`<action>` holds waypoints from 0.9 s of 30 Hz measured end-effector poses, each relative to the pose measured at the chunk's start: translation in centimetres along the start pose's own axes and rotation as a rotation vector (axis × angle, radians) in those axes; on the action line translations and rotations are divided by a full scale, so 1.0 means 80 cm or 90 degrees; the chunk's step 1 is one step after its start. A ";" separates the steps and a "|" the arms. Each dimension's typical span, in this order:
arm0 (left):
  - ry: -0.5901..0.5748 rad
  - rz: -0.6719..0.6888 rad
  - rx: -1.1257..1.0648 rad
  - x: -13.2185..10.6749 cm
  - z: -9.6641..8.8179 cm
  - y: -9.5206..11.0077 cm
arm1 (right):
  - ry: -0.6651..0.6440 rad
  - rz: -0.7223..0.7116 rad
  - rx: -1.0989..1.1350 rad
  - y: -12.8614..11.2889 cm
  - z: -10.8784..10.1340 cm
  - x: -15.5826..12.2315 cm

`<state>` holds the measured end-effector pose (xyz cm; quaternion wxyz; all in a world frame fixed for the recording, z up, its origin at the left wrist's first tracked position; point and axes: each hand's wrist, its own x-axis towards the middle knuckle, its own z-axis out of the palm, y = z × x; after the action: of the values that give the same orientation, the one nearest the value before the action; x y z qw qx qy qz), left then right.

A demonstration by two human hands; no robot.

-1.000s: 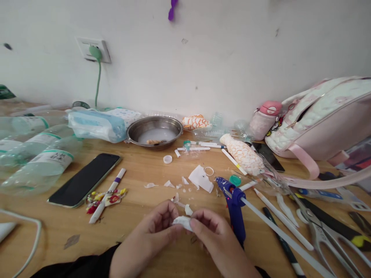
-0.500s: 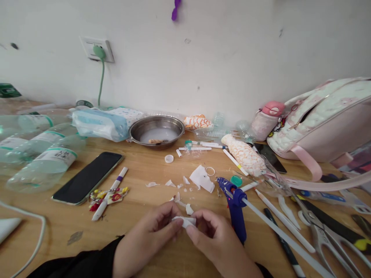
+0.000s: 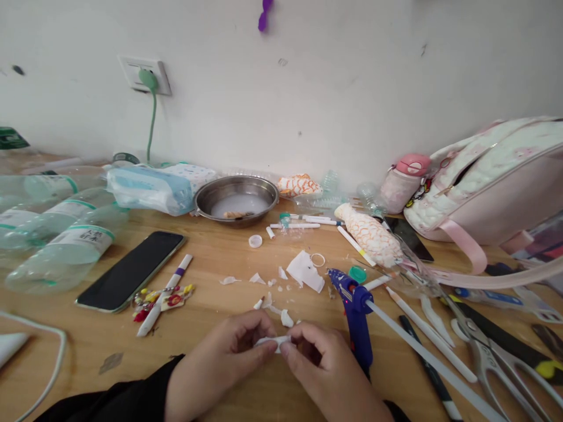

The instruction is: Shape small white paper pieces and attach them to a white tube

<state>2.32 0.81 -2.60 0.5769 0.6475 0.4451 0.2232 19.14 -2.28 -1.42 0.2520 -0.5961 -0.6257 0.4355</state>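
Note:
Between my two hands, low in the middle of the head view, is a small folded or rolled strip of white paper (image 3: 273,343). My left hand (image 3: 229,357) pinches its left end between thumb and fingers. The right end is in the pinch of my right hand (image 3: 328,366). Just beyond my fingertips lie torn white paper scraps (image 3: 287,318) and a larger torn piece of white paper (image 3: 305,271). A blue glue gun (image 3: 355,316) with a long glue stick lies close to the right of my right hand.
At left lie a phone (image 3: 132,269), a white marker (image 3: 165,296) and plastic bottles (image 3: 65,252). A metal bowl (image 3: 237,218) stands at the back. On the right are a white fish shape with orange scales (image 3: 369,234), scissors (image 3: 481,351), pens and a backpack (image 3: 492,187).
Both hands have shifted slightly left with the paper strip, which now lies flatter between the fingers. The surrounding things stay put, apart from a slight camera shift.

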 end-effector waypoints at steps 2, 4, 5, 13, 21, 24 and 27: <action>0.007 -0.010 -0.006 0.000 -0.001 0.004 | 0.045 -0.016 -0.005 0.001 -0.001 0.000; 0.012 -0.015 -0.008 0.000 -0.002 0.006 | 0.111 -0.061 -0.020 0.002 -0.001 -0.001; 0.015 -0.014 -0.009 -0.001 -0.001 0.007 | 0.135 -0.098 -0.034 0.003 -0.001 -0.002; -0.004 -0.007 -0.041 -0.002 0.002 0.001 | 0.111 -0.196 -0.071 0.014 0.011 -0.003; 0.000 -0.009 -0.076 -0.004 0.003 0.007 | 0.085 -0.121 -0.021 0.011 0.015 -0.001; -0.007 -0.002 -0.094 -0.003 0.002 0.004 | 0.068 -0.074 0.000 0.010 0.015 -0.002; -0.011 0.007 -0.121 -0.002 0.003 -0.002 | 0.057 -0.046 0.012 0.010 0.015 -0.003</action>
<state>2.37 0.57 -2.80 0.6385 0.5940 0.4132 0.2622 18.62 -2.85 -2.65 0.3009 -0.5893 -0.6309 0.4051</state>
